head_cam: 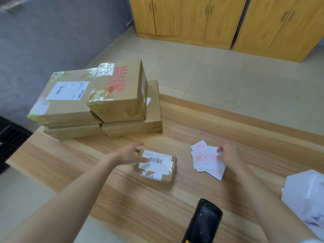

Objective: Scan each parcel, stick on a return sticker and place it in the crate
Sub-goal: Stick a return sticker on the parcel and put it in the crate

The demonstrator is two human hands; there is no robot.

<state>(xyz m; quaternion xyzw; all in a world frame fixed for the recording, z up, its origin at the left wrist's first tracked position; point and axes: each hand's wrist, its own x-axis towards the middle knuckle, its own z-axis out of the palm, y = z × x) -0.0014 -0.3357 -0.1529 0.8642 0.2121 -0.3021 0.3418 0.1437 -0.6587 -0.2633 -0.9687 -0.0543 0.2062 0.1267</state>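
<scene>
A small brown parcel (158,166) with a white barcode label lies on the wooden table (122,199). My left hand (129,154) holds its left end, thumb on the label and fingers along the far edge. A loose pile of white return stickers (206,159) with red square prints lies to the right. My right hand (228,155) pinches a sticker at the pile's right side. A black handheld scanner (203,221) lies near the table's front edge, screen up. A stack of larger brown parcels (98,100) stands at the table's back left.
A white crumpled sheet or bag (305,195) lies at the table's right edge. A dark crate (10,141) stands on the floor to the left of the table. Yellow wooden cabinets (219,20) line the far wall across a tiled floor.
</scene>
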